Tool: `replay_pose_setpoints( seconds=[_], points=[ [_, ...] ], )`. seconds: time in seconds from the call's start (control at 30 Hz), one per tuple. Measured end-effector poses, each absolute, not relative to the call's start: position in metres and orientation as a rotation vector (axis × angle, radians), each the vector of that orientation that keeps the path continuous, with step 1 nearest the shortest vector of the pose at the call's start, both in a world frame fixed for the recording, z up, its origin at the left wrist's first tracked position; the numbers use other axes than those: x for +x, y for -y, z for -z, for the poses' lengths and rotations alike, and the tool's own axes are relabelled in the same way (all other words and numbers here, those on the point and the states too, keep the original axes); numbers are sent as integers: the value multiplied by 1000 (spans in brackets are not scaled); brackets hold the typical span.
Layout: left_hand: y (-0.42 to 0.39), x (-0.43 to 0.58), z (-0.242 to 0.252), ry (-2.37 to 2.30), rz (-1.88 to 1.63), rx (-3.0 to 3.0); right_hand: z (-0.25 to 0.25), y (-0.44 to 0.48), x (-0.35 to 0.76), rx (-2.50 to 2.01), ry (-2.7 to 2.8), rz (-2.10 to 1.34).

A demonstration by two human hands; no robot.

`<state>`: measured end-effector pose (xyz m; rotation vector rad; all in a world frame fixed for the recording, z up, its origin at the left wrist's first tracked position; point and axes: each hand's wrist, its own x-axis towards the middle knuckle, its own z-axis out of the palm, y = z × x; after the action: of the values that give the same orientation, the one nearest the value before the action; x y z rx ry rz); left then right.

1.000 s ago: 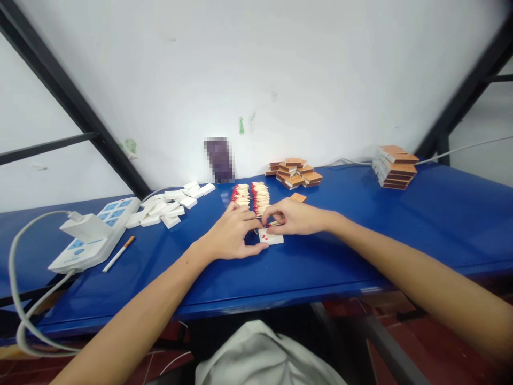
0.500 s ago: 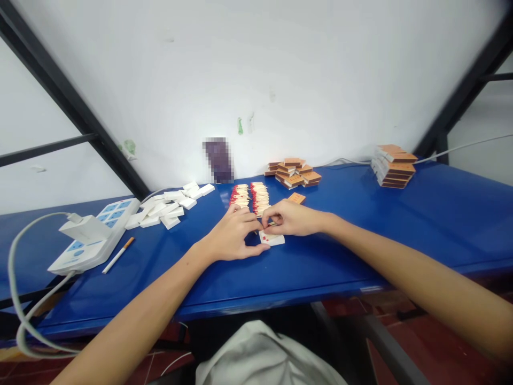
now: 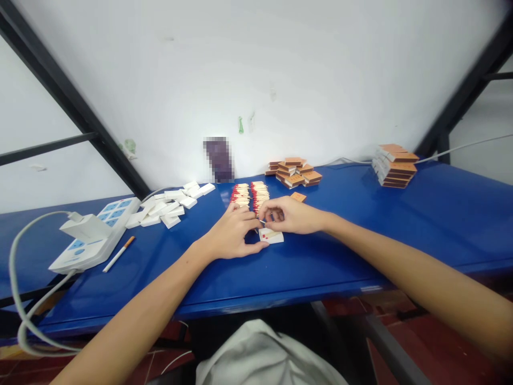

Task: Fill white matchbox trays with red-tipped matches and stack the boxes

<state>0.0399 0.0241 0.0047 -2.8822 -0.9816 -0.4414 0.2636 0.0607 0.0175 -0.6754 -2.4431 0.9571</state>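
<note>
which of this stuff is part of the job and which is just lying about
Seems part of the job:
small white tray with matches in it, by the left hand and right hand
two rows of red-tipped matches
pile of white box pieces
orange-brown boxes

Probably just lying about:
power strip
white charger
cigarette-like stick

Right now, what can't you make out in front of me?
Head view: near end of the left row of red-tipped wooden matches, behind the left hand.
Head view: part of the lone orange cardboard matchbox, behind the right hand.
Head view: details of the dark purple rectangle, pixelated.
</note>
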Motion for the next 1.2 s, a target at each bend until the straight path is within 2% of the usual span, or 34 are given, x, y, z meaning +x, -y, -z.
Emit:
replay_pose_setpoints(
  seconds=[0.4,0.6,1.2],
  points=[
    [-24,40,-7,978,448,-2893,-18,-62,266,-683,2326,-1097],
    [-23,41,-7,977,439,-2875,-19,-63,267,-712,2392,-938],
    [-23,40,-6,987,480,-2887,-18,-63,266,-756,2423,-760]
  ],
)
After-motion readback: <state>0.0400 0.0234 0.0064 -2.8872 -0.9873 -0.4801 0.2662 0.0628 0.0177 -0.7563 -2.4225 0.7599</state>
